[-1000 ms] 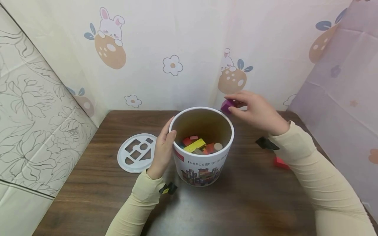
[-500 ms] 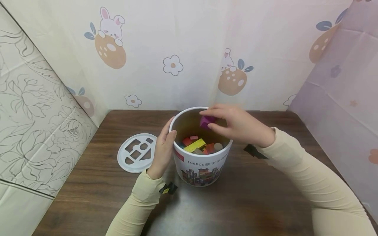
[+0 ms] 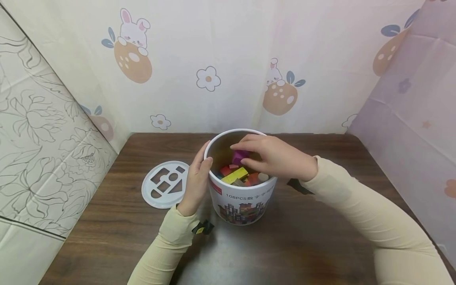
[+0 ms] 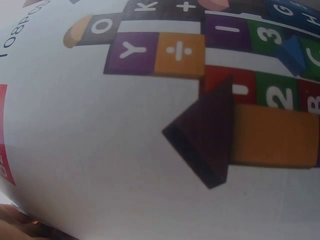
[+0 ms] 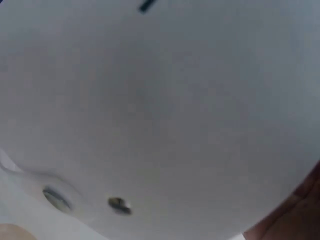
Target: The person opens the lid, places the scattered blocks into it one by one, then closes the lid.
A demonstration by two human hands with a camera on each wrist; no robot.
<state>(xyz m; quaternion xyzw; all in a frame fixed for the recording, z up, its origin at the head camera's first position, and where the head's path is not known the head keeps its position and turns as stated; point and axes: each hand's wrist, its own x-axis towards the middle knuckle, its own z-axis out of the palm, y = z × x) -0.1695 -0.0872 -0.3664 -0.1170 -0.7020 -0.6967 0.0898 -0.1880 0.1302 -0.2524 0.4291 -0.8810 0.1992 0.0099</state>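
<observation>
A white bucket (image 3: 217,200) printed with building blocks stands upright, its top open. My left hand (image 3: 196,183) grips its left side, thumb over the rim and fingers along the outside. Inside the bucket, my right hand (image 3: 279,156) pinches a purple block (image 3: 238,157) between thumb and fingers, just above the other blocks. Among those lie a yellow block (image 3: 235,175), red ones and a round pale piece (image 3: 263,177). The bucket's printed wall (image 4: 100,140) fills the left wrist view; its plain white side (image 5: 165,110) with two small holes fills the right wrist view.
Left of the bucket, a white lid (image 3: 166,202) with shaped cutouts lies flat on the dark wooden table (image 3: 117,237). Patterned cloth (image 3: 231,39) rises behind the table and along both sides.
My right hand has carried the purple block leftward from beyond the bucket's right rim, then down inside. The red block on the table at right is now hidden by the sleeve. My left hand stays put.
</observation>
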